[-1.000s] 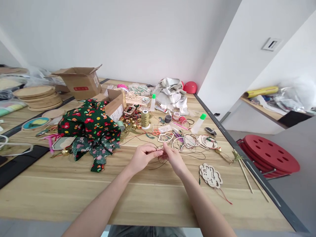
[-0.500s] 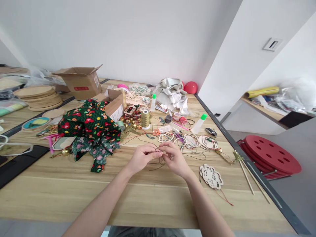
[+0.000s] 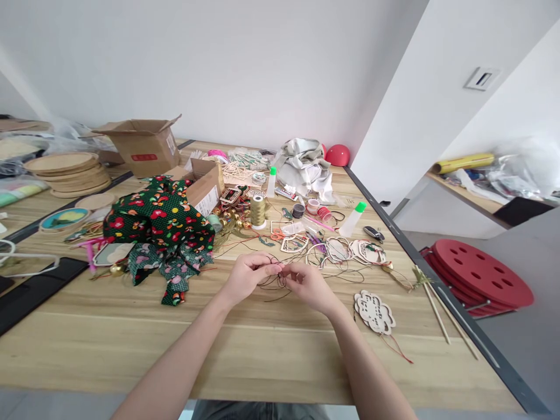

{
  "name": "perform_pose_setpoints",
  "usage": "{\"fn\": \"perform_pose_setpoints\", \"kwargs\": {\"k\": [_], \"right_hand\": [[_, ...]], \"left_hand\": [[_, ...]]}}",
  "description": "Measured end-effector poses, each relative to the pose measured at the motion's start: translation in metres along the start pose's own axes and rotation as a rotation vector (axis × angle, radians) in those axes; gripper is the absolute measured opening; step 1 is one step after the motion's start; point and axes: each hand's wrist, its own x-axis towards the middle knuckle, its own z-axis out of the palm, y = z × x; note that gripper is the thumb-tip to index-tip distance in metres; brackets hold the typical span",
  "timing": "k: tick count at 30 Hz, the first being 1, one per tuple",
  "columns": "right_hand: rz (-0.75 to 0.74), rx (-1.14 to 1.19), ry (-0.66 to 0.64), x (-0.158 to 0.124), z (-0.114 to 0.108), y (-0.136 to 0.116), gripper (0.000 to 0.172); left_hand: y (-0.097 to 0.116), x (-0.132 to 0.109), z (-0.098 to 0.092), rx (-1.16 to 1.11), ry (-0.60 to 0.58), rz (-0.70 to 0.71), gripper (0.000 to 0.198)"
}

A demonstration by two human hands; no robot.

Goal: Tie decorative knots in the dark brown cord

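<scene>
My left hand [image 3: 247,276] and my right hand [image 3: 308,284] meet above the middle of the wooden table [image 3: 131,338]. Both pinch a thin dark cord [image 3: 275,282] whose loops dangle between the fingertips and trail onto the wood. A pale wooden cut-out ornament [image 3: 374,312] with a red string lies just right of my right wrist. Other openwork ornaments [image 3: 345,249] lie just beyond my hands.
Green floral fabric [image 3: 161,233] is heaped to the left, beside cardboard boxes [image 3: 142,146]. A gold thread spool [image 3: 257,211], two green-capped glue bottles [image 3: 352,219], bells and scissors clutter the far side. Thin sticks [image 3: 437,312] lie near the right edge. Red stools [image 3: 479,274] are stacked on the floor.
My right hand has dropped slightly and turned, its fingers folding in over the cord. My left hand keeps its pinch in nearly the same spot.
</scene>
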Motion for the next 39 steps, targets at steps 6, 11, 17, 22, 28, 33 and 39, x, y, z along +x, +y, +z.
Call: {"fn": "perform_pose_setpoints", "kwargs": {"k": [6, 11, 17, 22, 28, 33, 39], "right_hand": [[-0.067, -0.096, 0.256, 0.002, -0.014, 0.001, 0.018], [0.07, 0.077, 0.208, -0.001, -0.016, -0.006, 0.03], [0.196, 0.189, 0.074, -0.002, -0.001, -0.006, 0.038], [0.094, 0.112, -0.007, -0.002, 0.01, -0.004, 0.024], [-0.058, -0.14, 0.248, 0.0, 0.004, -0.004, 0.021], [-0.106, -0.321, 0.53, 0.001, -0.009, 0.0, 0.023], [-0.048, -0.247, 0.688, -0.002, -0.012, -0.001, 0.025]], "left_hand": [[-0.002, 0.002, -0.002, 0.061, 0.03, 0.0, 0.019], [-0.001, 0.002, -0.001, 0.091, 0.022, -0.012, 0.022], [-0.001, 0.001, -0.002, 0.053, -0.02, 0.012, 0.02], [0.001, 0.0, 0.001, 0.066, -0.049, 0.014, 0.021], [-0.003, 0.001, 0.002, 0.096, -0.035, -0.035, 0.023], [-0.011, 0.004, 0.003, 0.149, -0.016, -0.094, 0.03], [-0.011, 0.003, 0.004, 0.091, -0.032, -0.184, 0.025]]}}
